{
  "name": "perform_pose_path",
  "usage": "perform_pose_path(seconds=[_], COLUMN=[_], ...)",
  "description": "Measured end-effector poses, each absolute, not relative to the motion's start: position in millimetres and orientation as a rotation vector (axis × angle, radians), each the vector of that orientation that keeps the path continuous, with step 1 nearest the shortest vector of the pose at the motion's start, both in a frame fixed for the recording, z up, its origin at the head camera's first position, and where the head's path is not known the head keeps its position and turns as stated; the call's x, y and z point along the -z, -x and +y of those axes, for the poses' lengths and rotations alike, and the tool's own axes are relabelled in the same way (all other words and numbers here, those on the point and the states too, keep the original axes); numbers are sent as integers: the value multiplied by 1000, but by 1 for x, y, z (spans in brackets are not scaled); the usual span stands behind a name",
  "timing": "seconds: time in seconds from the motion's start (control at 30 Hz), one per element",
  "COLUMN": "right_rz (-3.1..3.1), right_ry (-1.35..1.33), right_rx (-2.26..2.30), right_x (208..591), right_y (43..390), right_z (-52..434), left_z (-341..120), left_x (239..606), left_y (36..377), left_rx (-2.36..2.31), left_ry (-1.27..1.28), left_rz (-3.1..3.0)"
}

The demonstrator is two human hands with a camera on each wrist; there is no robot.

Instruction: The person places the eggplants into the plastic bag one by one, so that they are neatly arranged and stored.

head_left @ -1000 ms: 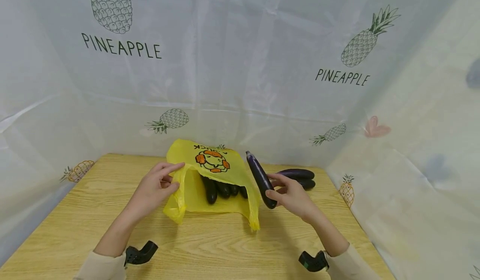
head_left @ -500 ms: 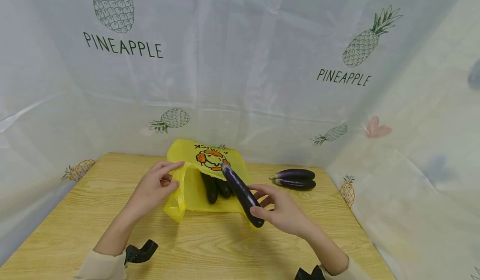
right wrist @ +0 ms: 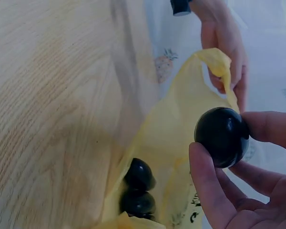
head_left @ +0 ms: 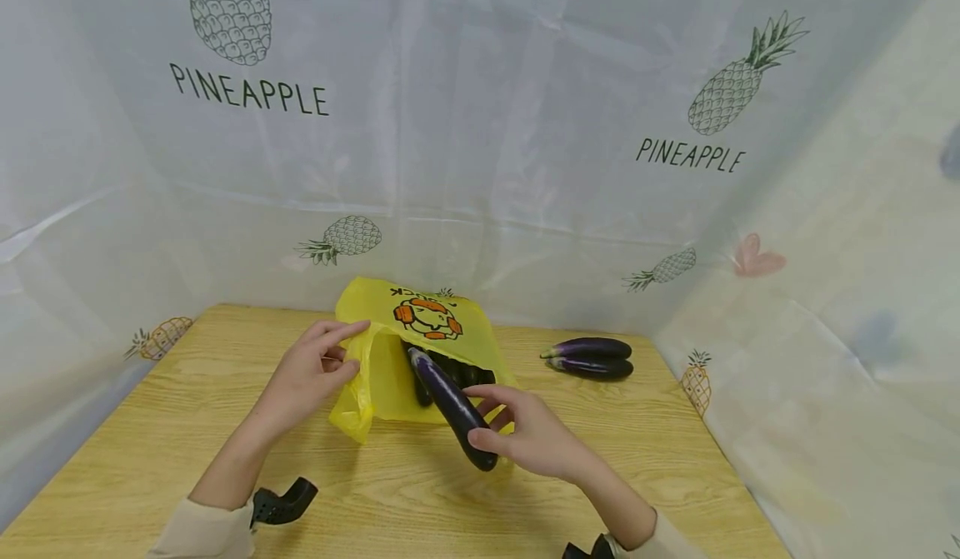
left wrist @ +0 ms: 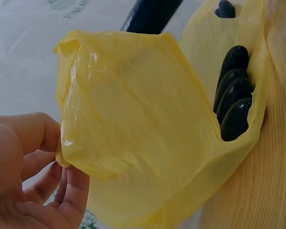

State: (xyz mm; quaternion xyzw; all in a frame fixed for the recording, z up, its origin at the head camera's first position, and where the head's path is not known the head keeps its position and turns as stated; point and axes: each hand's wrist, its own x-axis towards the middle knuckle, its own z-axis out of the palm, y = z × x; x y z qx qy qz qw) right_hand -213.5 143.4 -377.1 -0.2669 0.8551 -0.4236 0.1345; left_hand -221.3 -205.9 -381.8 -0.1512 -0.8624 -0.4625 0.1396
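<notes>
My left hand [head_left: 311, 371] pinches the left edge of a yellow plastic bag [head_left: 390, 392], which lies with its mouth toward me and is held up. In the left wrist view, thumb and fingers close on the bag's crumpled rim [left wrist: 69, 143]. My right hand [head_left: 528, 434] grips an eggplant [head_left: 453, 409] near its round end. Its stem end points up and left, at the bag's mouth. The right wrist view shows that round end [right wrist: 221, 137] between thumb and fingers. Several eggplants [left wrist: 233, 105] lie inside the bag, partly hidden by the plastic.
Two more eggplants [head_left: 591, 357] lie side by side at the back right of the wooden table [head_left: 420, 509]. A pale curtain [head_left: 480, 142] printed with pineapples hangs behind the table and along its sides.
My right hand has carried the eggplant left and toward me, from beside the bag to its mouth. The two eggplants at the right are now uncovered. My left hand keeps its place on the bag.
</notes>
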Motion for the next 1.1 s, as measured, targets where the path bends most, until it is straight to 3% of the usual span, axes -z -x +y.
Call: perform_pose_path(seconds=[1.1], right_rz=[2751], right_ry=[659], right_rx=[1296], right_x=[445], right_y=[264], right_z=[59], left_z=[-203], left_x=[380], left_y=[220], left_rx=[1330], left_ry=[451], left_rz=[-2499])
